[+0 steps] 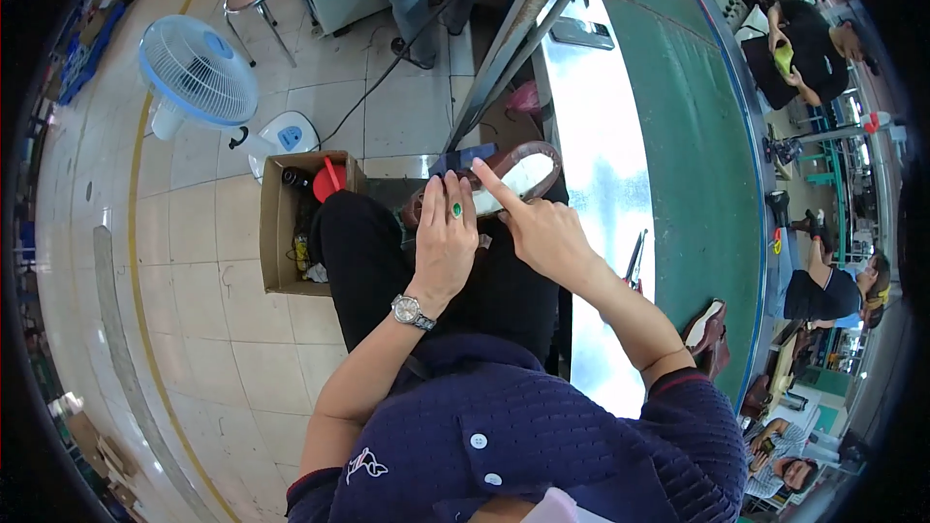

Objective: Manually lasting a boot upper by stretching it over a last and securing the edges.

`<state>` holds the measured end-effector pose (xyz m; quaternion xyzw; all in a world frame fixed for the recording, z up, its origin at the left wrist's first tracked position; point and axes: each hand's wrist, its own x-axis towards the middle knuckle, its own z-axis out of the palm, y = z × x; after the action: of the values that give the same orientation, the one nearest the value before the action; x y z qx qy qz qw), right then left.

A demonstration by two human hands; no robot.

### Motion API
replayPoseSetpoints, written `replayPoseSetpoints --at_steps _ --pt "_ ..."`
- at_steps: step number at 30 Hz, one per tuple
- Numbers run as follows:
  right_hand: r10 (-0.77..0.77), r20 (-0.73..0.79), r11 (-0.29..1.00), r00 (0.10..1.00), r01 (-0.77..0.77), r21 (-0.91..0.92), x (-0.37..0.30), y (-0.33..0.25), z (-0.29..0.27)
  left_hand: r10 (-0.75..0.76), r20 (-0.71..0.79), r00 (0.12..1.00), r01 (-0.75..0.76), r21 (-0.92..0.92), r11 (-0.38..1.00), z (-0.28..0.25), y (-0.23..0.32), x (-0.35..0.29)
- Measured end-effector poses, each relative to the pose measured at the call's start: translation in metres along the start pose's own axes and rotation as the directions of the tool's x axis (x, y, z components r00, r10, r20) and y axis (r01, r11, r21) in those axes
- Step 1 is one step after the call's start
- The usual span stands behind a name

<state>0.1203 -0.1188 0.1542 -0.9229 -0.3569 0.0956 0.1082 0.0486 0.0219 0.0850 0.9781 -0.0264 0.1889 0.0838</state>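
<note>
A brown shoe (544, 151) with a white inside lies crosswise over my lap. Stretched side by side, the fingers of my left hand (447, 242), which wears a green-stoned ring and a wristwatch, rest on its left part; the thumb is hidden. From the right, my right hand (542, 232) grips the shoe, its index finger reaching across the white inside toward the far edge. Its other fingers are mostly out of sight. Just beyond the shoe is a dark blue object (463, 157) that I cannot make out.
A cardboard box (281, 276) with a red item stands left of my knee, near a blue-white fan (201, 71). Right of me run a metal ledge (605, 165) and a green conveyor belt (678, 155) bearing brown shoes (712, 334). A slanted metal post (504, 48) rises ahead. Other people sit beyond the belt.
</note>
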Motion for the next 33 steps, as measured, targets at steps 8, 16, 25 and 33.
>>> replayPoseSetpoints --at_steps 8,16,25,33 --pt "-0.006 -0.079 1.0 0.997 0.007 0.022 -0.004 -0.008 0.016 0.014 -0.023 1.0 -0.016 -0.093 0.995 0.01 -0.009 -0.01" --pt "-0.019 -0.169 0.976 0.986 0.054 0.209 0.002 -0.024 0.012 -0.328 0.148 0.933 0.343 -0.641 0.686 -0.021 -0.03 -0.01" --pt "-0.029 -0.106 0.987 0.994 0.045 0.152 0.005 -0.03 0.019 -0.347 0.099 0.932 0.326 -0.645 0.691 -0.019 -0.032 -0.013" --pt "0.084 -0.11 0.996 0.99 -0.082 0.025 0.028 0.004 -0.025 -0.226 0.225 0.948 0.308 -0.831 0.463 -0.035 -0.049 -0.011"
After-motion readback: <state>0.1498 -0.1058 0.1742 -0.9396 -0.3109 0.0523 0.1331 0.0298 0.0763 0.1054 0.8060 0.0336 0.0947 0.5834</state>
